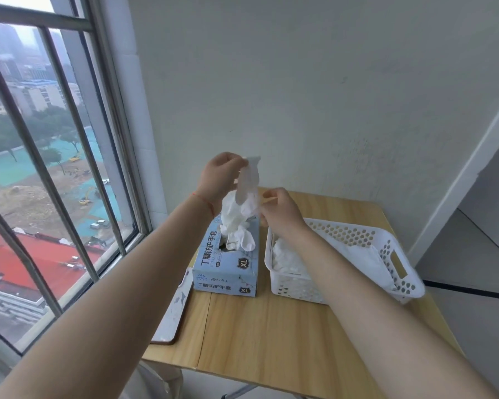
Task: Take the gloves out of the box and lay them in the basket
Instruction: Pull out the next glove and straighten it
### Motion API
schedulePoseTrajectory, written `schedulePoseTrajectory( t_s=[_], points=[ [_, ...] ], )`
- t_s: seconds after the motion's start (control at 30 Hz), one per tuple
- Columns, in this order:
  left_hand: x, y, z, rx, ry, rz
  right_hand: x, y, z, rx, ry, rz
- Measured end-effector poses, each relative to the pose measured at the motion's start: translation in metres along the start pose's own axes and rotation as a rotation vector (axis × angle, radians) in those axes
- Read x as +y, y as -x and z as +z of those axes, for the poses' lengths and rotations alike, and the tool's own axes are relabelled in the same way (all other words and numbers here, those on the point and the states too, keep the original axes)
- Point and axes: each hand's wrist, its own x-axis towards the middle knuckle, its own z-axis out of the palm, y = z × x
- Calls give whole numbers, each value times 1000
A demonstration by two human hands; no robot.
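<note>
White glove (248,180) is pinched by both left hand (218,175) and right hand (281,210), above the box (228,264) beside the basket (398,263).

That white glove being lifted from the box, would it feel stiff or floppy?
Probably floppy: the white glove hangs limp from the left hand. Likely very light, since a fingertip pinch holds it. It may drag others along: more gloves trail from the box.

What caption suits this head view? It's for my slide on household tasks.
Left hand lifts a white glove from the blue box, right hand pinching it, beside the white basket.
</note>
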Motion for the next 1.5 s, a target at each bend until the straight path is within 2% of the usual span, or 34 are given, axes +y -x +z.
schedulePoseTrajectory(
  t_s=[0.1,0.2,0.3,0.4,0.47,0.57,0.63,0.73,0.8,0.87,0.93,1.03,1.2,1.33,1.43,1.5],
  points=[
    [7,10,-2,-15,290,-145,-7,0,-9,54,-319,46],
    [-8,24,-11,-13,485,-231,-14,6,-14,-58,-714,283],
    [-28,32,-22,11,601,-264,-13,12,-17,-272,-689,359],
    [-42,33,-32,61,697,-299,-8,16,-23,-456,-553,317],
    [-43,34,-35,42,751,-286,-6,17,-24,-474,-473,277],
    [-44,33,-43,100,640,-267,-4,14,-21,-299,-411,255],
    [-48,31,-51,93,429,-325,-7,13,-24,-197,-442,212],
    [-42,38,-54,-111,-55,-340,-21,18,-32,-259,-431,144],
    [-37,43,-49,-174,-204,-217,-33,24,-35,-329,-371,119],
    [-30,51,-43,-321,-175,-62,-46,29,-34,-340,-247,93],
    [-22,59,-36,-463,-161,7,-58,33,-31,-309,-71,54],
    [-15,67,-28,-462,-164,40,-70,40,-32,-198,130,28],
    [-28,64,-28,-227,-233,-111,-73,44,-33,-46,205,-106],
    [-35,68,-35,-410,-4,-259,-73,45,-32,16,201,-165],
    [-36,74,-44,-606,-77,-269,-76,44,-32,53,166,-163],
    [-40,73,-54,-669,-112,-296,-76,41,-35,91,134,-120]
  ],
)
